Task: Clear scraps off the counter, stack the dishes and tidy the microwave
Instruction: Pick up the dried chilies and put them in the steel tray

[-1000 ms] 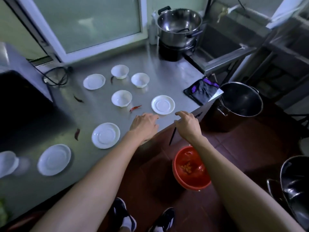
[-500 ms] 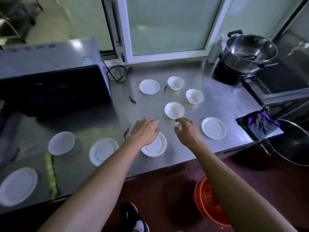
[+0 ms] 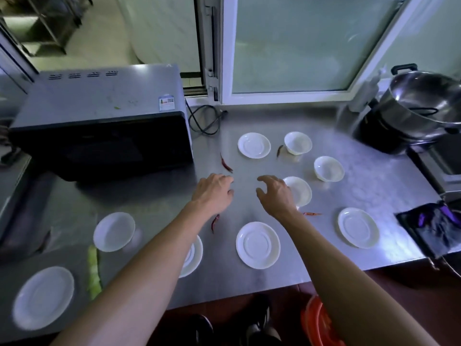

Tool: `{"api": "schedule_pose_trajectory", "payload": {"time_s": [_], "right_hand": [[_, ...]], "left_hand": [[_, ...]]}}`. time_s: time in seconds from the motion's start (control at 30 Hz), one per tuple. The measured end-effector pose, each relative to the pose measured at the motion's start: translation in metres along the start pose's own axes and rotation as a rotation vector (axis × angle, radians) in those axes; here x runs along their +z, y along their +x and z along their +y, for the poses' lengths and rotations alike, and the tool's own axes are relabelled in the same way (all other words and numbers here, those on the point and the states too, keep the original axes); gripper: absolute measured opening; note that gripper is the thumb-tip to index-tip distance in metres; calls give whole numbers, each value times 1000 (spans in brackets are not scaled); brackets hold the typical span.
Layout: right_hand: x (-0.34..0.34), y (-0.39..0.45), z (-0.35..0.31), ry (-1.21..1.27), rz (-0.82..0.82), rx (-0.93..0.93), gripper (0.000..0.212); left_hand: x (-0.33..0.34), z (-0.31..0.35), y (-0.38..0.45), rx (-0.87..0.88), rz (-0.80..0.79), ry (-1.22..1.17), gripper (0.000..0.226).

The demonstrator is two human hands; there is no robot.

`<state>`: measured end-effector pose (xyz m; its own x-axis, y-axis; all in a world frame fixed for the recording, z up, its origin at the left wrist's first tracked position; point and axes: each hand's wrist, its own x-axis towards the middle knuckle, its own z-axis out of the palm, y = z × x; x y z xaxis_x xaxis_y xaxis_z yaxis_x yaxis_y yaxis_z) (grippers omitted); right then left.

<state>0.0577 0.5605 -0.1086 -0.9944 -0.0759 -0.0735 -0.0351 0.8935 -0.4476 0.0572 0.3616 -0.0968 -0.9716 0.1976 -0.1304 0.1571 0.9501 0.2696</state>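
Both hands reach out over the steel table (image 3: 374, 186), holding nothing: the left hand (image 3: 213, 192) lies loosely curled, the right hand (image 3: 274, 193) spreads with fingers bent. A dried red chili (image 3: 226, 164) lies just beyond the left fingertips, another chili (image 3: 215, 223) beside the left wrist. The right hand partly covers a white bowl (image 3: 301, 191); a smooth round saucer (image 3: 258, 245) sits between the forearms. Left of the hands stands a dark boxy microwave (image 3: 104, 136), its cord (image 3: 203, 121) coiled behind. A green peel strip (image 3: 93, 272) lies near the left elbow
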Motion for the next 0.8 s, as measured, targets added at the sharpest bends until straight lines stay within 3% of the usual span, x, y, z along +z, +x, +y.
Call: {"api": "schedule_pose_trajectory", "payload": {"time_s": [0.53,0.8], "right_hand": [[34,149,57,63,-226,-49,39],[50,175,78,71,-233,25,39]], "left_hand": [[45,-10,118,-140,-70,8,21],[70,-25,151,-56,-110,105,17]]}}
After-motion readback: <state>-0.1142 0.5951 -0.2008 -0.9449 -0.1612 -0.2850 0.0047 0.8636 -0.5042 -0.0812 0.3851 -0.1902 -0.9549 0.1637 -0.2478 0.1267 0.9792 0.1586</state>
